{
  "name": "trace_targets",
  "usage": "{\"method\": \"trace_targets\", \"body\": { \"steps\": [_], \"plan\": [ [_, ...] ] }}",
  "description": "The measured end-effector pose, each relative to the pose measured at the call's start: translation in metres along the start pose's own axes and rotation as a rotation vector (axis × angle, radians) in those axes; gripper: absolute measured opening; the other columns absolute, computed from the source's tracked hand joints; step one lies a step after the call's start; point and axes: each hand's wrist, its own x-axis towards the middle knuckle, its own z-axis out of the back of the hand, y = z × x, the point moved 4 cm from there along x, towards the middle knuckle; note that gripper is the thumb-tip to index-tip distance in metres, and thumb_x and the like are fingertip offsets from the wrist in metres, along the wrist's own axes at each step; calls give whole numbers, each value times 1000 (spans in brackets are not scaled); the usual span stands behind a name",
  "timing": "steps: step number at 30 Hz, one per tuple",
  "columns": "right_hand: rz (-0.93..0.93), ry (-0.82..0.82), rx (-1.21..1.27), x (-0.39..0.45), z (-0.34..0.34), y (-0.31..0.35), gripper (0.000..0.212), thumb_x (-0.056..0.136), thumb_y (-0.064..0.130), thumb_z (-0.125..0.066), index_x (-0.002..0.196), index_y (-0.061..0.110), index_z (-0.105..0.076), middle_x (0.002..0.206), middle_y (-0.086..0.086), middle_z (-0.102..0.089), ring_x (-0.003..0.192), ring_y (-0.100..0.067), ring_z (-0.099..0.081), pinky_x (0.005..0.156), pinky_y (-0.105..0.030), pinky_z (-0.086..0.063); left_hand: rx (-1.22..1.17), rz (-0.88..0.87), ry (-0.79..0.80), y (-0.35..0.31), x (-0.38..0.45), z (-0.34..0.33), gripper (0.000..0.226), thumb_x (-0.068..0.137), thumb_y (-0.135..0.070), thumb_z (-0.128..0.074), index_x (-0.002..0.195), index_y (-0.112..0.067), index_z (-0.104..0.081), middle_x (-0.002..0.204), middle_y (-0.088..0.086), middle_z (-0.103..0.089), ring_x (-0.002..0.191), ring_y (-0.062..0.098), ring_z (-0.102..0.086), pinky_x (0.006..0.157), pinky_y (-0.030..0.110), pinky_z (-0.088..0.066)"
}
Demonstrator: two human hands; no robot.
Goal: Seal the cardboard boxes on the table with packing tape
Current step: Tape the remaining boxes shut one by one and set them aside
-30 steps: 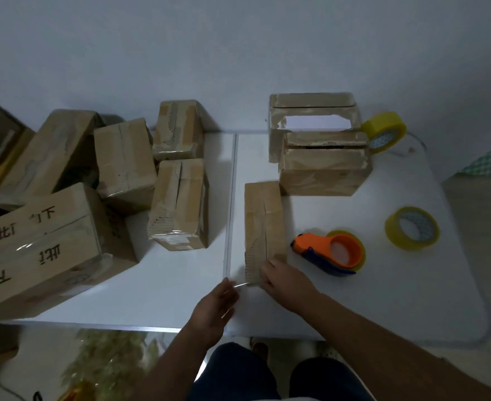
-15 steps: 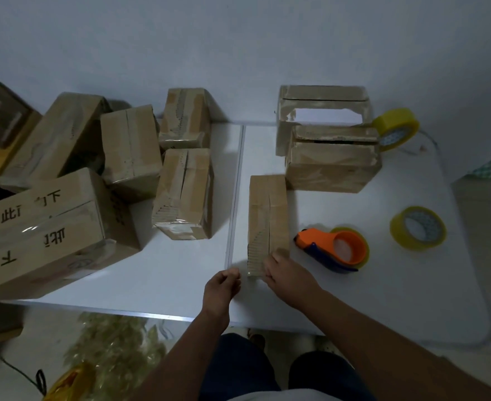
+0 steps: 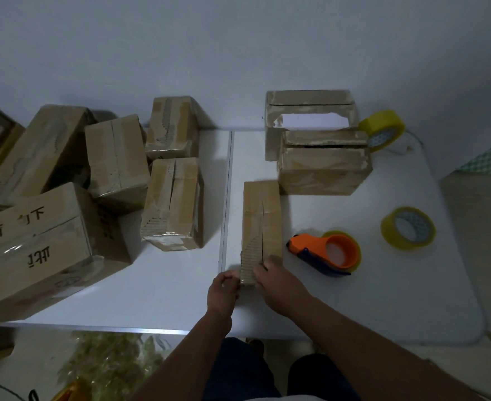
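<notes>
- A narrow box lies lengthwise on the white worktop, near its middle seam, with a split running along its top.
- The right hand rests on the box's near end, fingers curled over the corner and gripping it.
- The left hand sits just left of that end, fingers bunched against the box's near left edge; whether they pinch tape I cannot tell.
- An orange tape dispenser lies just right of the box.
- 1 yellow tape roll lies flat further right; another stands on edge at the far right, beside 2 open boxes.
- A pile of boxes crowds the left side.
</notes>
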Motion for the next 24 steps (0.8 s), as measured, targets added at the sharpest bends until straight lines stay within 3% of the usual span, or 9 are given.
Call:
{"method": "trace_targets", "body": {
  "steps": [3,6,10,13,17,20,24],
  "plan": [
    [-8,-13,8,-1,1,1,21,99,20,-44,117,11,-49,120,-9,-48,95,-20,-56,81,-33,-53,104,-39,-51,-5,3,-6,24,97,-19,-59,121,-18,-58,122,6,-60,109,24,-58,96,42,-52],
    [-16,-24,14,-2,2,2,21,99,17,-46,118,12,-50,119,-8,-49,94,-19,-56,81,-32,-53,209,-84,-117,-19,6,-3,39,95,-12,-62,133,-13,-52,128,5,-51,116,25,-54,99,41,-50],
    [19,-44,29,-5,8,-2,19,98,19,-48,115,12,-49,120,-5,-48,92,-19,-56,72,-26,-49,224,-110,-118,-17,-4,19,18,100,-13,-54,115,-16,-64,118,5,-65,105,19,-59,90,31,-47],
    [109,-156,-94,-9,14,0,18,89,18,-60,104,18,-51,111,-3,-49,92,-21,-55,68,-26,-45,263,-146,-54,-17,-13,30,17,99,-12,-54,101,-22,-67,108,2,-71,99,14,-65,95,33,-52],
    [121,-171,-182,-11,18,-4,52,73,17,-75,120,26,-55,125,0,-52,111,-24,-50,80,-36,-53,268,-162,36,-23,-24,24,23,99,-8,-53,112,-15,-71,107,1,-72,100,13,-67,99,34,-52],
    [112,-124,-209,-10,17,-7,68,64,14,-83,125,28,-58,127,-4,-55,113,-28,-53,75,-41,-55,374,-208,77,-26,-27,13,31,100,-8,-51,122,-17,-70,115,0,-71,110,16,-64,105,33,-47],
    [70,-75,-222,-8,14,-10,80,51,12,-89,123,29,-59,122,-5,-56,110,-29,-54,70,-43,-55,709,-434,64,-35,-32,1,36,101,-5,-47,131,-16,-63,122,4,-70,112,20,-64,90,11,-36]
  ]
}}
